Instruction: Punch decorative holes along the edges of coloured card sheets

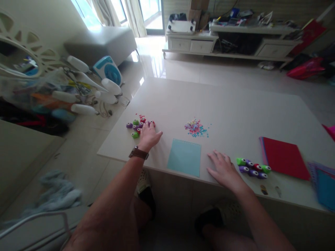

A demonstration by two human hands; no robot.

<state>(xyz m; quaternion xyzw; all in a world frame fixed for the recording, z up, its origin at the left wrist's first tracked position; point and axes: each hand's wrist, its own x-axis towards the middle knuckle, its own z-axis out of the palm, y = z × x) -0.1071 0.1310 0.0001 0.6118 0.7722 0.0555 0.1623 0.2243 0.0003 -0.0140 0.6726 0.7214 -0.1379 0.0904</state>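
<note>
My left hand (150, 136) reaches over a cluster of small purple, green and red craft paper punches (135, 127) at the table's left side. Its thumb sticks out to the right and its fingers stretch across the punches, hiding some. A few red paper bits (141, 116) lie behind them. My right hand (222, 168) rests with spread fingers near the front edge, holding nothing. Between my hands lies a light blue square sheet (184, 157), with small holes along its far edge. Beyond it is a pile of multicoloured paper confetti (195, 128).
Right of my right hand sit more punches (253, 168), a red paper stack (285, 157) and blue sheets (326, 186) on the white table (222, 104). Two small items lie near the front edge. A white cabinet (201, 46) and grey bench (104, 42) stand beyond.
</note>
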